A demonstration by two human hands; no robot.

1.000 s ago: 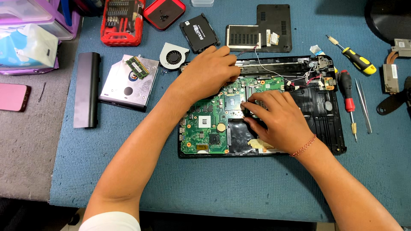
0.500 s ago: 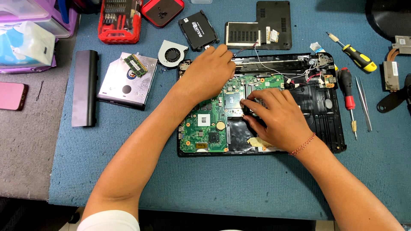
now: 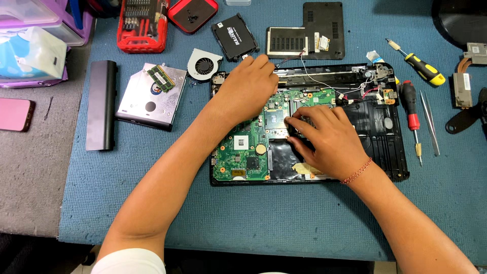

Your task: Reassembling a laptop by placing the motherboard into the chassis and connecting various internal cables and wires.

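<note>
1. Battery (image 3: 101, 105), black, laid upright at left of the frame.
2. Drive (image 3: 150, 95), silver, beside it, a memory stick (image 3: 161, 78) set on top.
3. Fan (image 3: 204, 65), upper centre.
4. Left hand (image 3: 248, 87), fingers curled on the laptop base (image 3: 388, 147) top edge; grip cannot be told.
5. Motherboard (image 3: 242, 152), green, seated in the base at centre.
6. Right hand (image 3: 327, 139), fingers bent, pressed flat on the board.
7. Screwdrivers (image 3: 412, 116), at right.

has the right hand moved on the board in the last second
No. The right hand rests on the green motherboard, fingertips beside the square chip, just as before; only the camera view drifted slightly.
</note>
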